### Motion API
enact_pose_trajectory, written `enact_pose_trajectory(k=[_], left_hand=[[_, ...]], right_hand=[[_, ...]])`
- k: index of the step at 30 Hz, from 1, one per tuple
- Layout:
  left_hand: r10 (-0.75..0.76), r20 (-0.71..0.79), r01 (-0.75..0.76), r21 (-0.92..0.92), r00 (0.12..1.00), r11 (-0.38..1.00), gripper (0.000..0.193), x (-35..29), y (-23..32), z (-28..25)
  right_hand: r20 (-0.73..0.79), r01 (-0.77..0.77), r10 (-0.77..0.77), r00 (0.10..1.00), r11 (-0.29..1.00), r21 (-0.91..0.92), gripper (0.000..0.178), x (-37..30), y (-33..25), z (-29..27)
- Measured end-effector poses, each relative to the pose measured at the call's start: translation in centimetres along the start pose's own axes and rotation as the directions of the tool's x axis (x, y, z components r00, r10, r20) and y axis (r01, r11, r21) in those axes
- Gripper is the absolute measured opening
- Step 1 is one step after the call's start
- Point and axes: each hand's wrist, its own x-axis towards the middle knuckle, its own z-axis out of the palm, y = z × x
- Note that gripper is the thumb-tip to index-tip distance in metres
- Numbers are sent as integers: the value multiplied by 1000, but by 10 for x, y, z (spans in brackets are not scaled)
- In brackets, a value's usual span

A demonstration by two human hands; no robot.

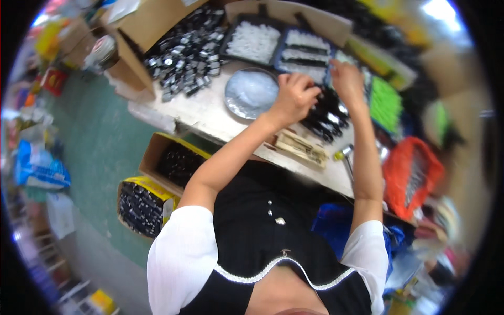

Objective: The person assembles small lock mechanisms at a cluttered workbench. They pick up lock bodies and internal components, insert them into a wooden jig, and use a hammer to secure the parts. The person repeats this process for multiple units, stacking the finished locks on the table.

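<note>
My left hand is above the work table, its fingers curled together beside a heap of shiny black parts. Whatever is in those fingers is too small and blurred to name. Farther back, my right hand reaches over the edge of a blue tray with white pieces and black strips. Its fingers are bent together, and their tips are hard to make out. A round metal dish with pale, translucent contents lies left of my left hand. Close to the table's front edge is a cream-coloured fixture.
Silver and black parts are piled at the back left, beside a tray of white pieces. Bright green pieces and an orange-red bag are on the right. Boxes of dark parts stand below the table's left front edge.
</note>
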Motion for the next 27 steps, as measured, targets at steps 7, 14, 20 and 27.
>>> enact_pose_trajectory(k=[7,14,20,27], left_hand=[[-429,-278,501,294,859,814,13,-96,-81,-122],[-519,-316,591,600,794,539,30,-117,-111,-148],[-473,-180,473,618,863,628,25,-129,-128,-153],[-466,-94,435,556,880,709,17,-128,-125,-160]], right_hand=[[156,32,2,988,976,-214,26,36,-10,36],[-116,83,-86,989,996,-33,17,30,-1,29],[-104,74,-4,995,730,679,27,-6,25,-31],[136,-91,-22,990,635,767,21,-99,32,-83]])
